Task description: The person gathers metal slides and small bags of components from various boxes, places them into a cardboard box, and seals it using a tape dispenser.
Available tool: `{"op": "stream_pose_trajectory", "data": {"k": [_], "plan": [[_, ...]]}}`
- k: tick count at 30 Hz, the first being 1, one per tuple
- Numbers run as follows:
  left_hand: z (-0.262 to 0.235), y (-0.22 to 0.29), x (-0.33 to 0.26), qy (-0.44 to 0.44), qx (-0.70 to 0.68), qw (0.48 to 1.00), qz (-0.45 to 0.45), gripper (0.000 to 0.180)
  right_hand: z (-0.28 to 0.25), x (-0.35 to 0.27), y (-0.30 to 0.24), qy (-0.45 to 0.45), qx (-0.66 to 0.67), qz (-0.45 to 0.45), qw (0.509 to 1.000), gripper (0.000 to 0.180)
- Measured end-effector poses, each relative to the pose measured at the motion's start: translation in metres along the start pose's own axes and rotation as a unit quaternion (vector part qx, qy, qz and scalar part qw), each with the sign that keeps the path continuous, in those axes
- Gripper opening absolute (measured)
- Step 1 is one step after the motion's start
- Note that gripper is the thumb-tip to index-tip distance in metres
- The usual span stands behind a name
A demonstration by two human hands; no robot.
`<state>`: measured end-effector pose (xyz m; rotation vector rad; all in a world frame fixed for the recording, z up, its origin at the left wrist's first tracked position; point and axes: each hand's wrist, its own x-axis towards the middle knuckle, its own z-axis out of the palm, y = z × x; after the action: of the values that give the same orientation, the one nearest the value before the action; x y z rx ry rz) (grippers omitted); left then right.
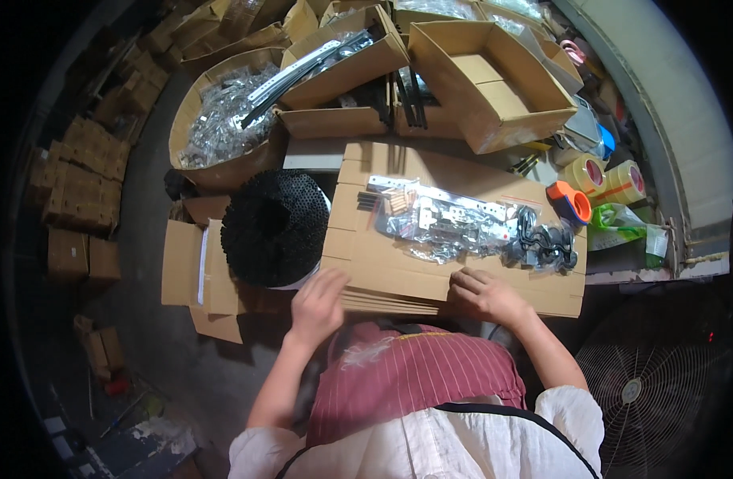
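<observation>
Item one, far left: a round cardboard drum (192,120) of clear-bagged metal fittings stood at the back, beside the work surface. Below it we noted a black bundle of tubes standing on end (275,227), open ends up.

Item two: a stack of flat brown cardboard sheets (398,267) lay before us as a table, its near edge at the body. Our left hand (317,305) rested at the near left corner, fingers spread and loose on the edge, gripping nothing that we could make out. Our right hand (483,294) lay palm down on the near edge, fingers curled; whether they pinched a sheet we could not tell.

Item three, centre: clear plastic bags of metal hardware (442,223) and black clips (542,243) lay on the stack's far part, apparently gathered together.

Item four, right: an orange tape dispenser (568,201) and rolls of yellowish tape (606,177) sat just beside the stack.
</observation>
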<state>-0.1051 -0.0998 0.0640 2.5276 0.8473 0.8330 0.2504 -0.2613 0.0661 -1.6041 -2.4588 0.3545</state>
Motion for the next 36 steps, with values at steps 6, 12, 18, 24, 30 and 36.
{"op": "stream_pose_trajectory", "data": {"k": [6,12,18,24,30,36], "plan": [[0.043,0.025,0.050,-0.130,0.015,0.976,0.173,0.043,-0.010,-0.006,-0.014,0.110,-0.140,-0.053,0.983,0.041],[0.056,0.014,0.082,-0.048,0.039,0.963,0.263,0.030,-0.018,-0.012,-0.028,0.224,-0.117,0.146,0.957,0.025],[0.049,0.024,0.085,-0.093,-0.017,0.966,0.239,0.016,-0.007,-0.040,-0.022,0.265,-0.160,0.202,0.929,0.025],[0.037,0.046,0.062,-0.124,-0.045,0.973,0.189,0.018,-0.007,-0.046,-0.033,0.281,-0.120,0.191,0.933,0.030],[0.030,0.037,0.048,-0.157,-0.052,0.980,0.114,0.020,0.004,-0.041,-0.034,0.264,-0.046,0.166,0.949,0.025],[0.031,0.038,0.056,-0.149,-0.040,0.983,0.095,0.024,-0.029,-0.042,-0.015,0.305,0.008,0.130,0.943,0.017]]}}
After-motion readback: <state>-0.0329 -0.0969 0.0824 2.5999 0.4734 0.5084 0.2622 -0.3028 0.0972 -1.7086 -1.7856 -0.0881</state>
